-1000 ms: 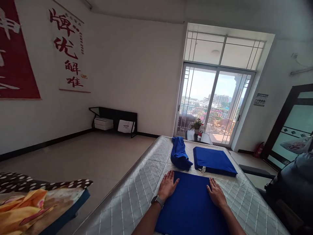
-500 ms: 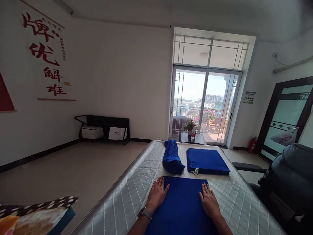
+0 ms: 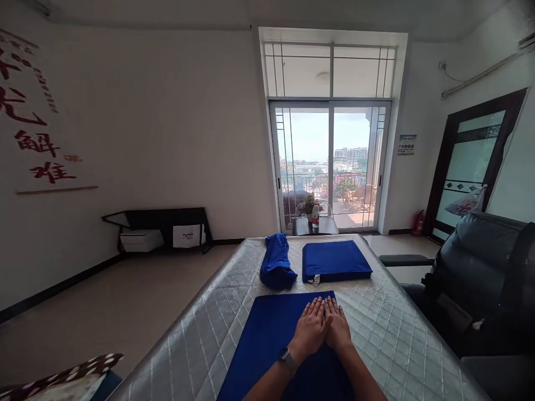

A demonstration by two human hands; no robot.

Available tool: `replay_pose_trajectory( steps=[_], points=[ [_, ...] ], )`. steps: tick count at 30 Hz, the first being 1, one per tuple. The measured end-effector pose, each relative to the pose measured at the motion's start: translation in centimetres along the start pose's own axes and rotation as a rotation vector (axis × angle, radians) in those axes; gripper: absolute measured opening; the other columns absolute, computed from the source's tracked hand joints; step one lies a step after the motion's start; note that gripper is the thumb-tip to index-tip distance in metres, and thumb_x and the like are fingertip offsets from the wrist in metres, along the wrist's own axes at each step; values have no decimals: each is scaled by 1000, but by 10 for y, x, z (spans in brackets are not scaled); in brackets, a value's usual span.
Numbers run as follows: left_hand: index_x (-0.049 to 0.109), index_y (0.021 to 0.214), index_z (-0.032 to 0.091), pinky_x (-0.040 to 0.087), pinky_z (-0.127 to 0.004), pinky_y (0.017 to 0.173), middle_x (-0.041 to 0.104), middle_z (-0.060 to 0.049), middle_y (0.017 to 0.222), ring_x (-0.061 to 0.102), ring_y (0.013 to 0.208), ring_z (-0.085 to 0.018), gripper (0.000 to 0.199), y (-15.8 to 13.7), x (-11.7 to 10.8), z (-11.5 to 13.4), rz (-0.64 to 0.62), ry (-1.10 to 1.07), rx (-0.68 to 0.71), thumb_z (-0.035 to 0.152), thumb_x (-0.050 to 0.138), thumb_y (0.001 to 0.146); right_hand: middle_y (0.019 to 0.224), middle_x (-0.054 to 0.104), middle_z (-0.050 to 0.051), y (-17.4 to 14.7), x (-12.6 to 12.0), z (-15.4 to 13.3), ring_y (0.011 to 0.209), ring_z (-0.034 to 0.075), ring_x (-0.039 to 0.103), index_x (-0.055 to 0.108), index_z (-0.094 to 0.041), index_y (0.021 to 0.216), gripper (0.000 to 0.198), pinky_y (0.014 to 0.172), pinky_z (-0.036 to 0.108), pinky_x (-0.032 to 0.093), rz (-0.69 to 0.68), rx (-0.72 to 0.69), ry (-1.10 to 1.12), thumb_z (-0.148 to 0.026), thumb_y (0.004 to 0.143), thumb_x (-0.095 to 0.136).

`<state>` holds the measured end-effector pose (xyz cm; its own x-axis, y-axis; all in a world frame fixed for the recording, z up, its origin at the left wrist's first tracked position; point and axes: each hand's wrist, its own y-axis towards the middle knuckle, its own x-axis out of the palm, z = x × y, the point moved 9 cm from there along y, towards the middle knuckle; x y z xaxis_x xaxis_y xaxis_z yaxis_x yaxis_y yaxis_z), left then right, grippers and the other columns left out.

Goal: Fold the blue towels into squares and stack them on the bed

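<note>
A flat blue cloth (image 3: 263, 334) lies spread on the quilted silver table cover (image 3: 196, 340), its lower part running out of view. My left hand (image 3: 311, 324), with a watch on its wrist, rests flat on the cloth near its right side. Beside it, touching it, my right hand (image 3: 337, 323) lies flat at the cloth's right edge. Both hands have their fingers stretched out and hold nothing. Beyond the cloth lie a crumpled blue cloth (image 3: 278, 264) and, to its right, a neat stack of folded blue cloths (image 3: 336, 260) with a white tag.
A black armchair (image 3: 480, 278) stands close on the right. Past the table's far end, a small table (image 3: 303, 227) bears a plant and a bottle (image 3: 315, 216). A black rack (image 3: 167, 223) stands by the wall. A patterned cushion (image 3: 62, 381) shows at lower left.
My left hand has moved right across the cloth, from its left edge to beside my right hand. The view has turned slightly to the right.
</note>
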<state>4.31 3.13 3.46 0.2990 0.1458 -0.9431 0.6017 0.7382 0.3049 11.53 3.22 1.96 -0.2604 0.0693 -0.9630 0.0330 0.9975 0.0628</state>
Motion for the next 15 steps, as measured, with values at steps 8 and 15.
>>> replay_pose_trajectory(
  steps=[8, 15],
  points=[
    [34, 156, 18, 27, -51, 121, 37, -12, 159, 28, 150, -27, 67, -13, 8, -43, -51, 29, -154, 56, 15, 104, 165, 21, 10, 4, 1, 3, 154, 21, 13, 25, -7, 157, 65, 124, 39, 8, 9, 42, 36, -34, 98, 22],
    [33, 156, 19, 26, -51, 121, 34, -12, 161, 28, 150, -27, 65, -66, -3, -134, -79, 126, -289, 55, 20, 104, 165, 20, 8, 6, 2, 4, 154, 19, 14, 26, -8, 157, 67, 124, 37, 7, 30, 54, 28, -39, 98, 21]
  ],
)
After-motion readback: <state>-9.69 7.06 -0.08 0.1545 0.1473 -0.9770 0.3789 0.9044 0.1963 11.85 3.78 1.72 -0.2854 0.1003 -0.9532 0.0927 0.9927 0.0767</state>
